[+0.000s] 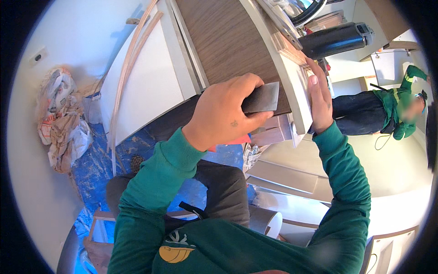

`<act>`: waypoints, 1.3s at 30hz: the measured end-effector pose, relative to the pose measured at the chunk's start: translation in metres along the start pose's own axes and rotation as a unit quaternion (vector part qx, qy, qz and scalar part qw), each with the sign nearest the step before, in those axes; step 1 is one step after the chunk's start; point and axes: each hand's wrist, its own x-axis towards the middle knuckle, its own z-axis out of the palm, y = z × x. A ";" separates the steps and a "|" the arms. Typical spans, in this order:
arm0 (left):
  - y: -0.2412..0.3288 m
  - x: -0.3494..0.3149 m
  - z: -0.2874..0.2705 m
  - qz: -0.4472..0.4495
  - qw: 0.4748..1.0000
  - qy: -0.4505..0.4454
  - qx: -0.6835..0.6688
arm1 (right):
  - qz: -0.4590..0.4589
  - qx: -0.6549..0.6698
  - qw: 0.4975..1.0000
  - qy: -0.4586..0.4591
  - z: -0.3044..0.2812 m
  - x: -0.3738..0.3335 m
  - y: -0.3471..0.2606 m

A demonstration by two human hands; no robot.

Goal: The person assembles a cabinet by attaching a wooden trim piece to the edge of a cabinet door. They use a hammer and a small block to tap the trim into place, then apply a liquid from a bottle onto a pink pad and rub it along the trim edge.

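My left hand [226,111] is closed round a flat, grey rectangular blade [263,98] that looks like a metal scraper, its thumb and fingers on opposite edges. The blade is over the near end of a brown wood-grain panel [228,43] with a pale edge [299,102]. My right hand [321,99] lies along the outer side of that pale edge, fingers stretched out, thumb pointing up the panel. Nothing shows in its grip. Whether the blade touches the panel, I cannot tell.
Thin wooden strips [121,98] lean across a white panel [141,77] at left. Crumpled bags [64,121] lie by the wall. A black bottle [335,40] lies beyond my right hand. Another person in green [388,105] is at right. Blue sheeting [98,160] covers the floor.
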 end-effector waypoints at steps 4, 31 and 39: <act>0.008 0.000 0.001 -0.023 0.999 0.000 0.029 | -0.013 -0.003 1.000 0.005 0.001 0.001 -0.002; 0.010 -0.023 0.029 -0.134 0.989 0.045 0.042 | -0.052 -0.026 0.995 0.077 0.004 0.000 0.012; 0.018 -0.020 0.028 -0.152 0.987 0.045 0.029 | -0.047 -0.043 0.995 0.070 0.006 0.003 0.016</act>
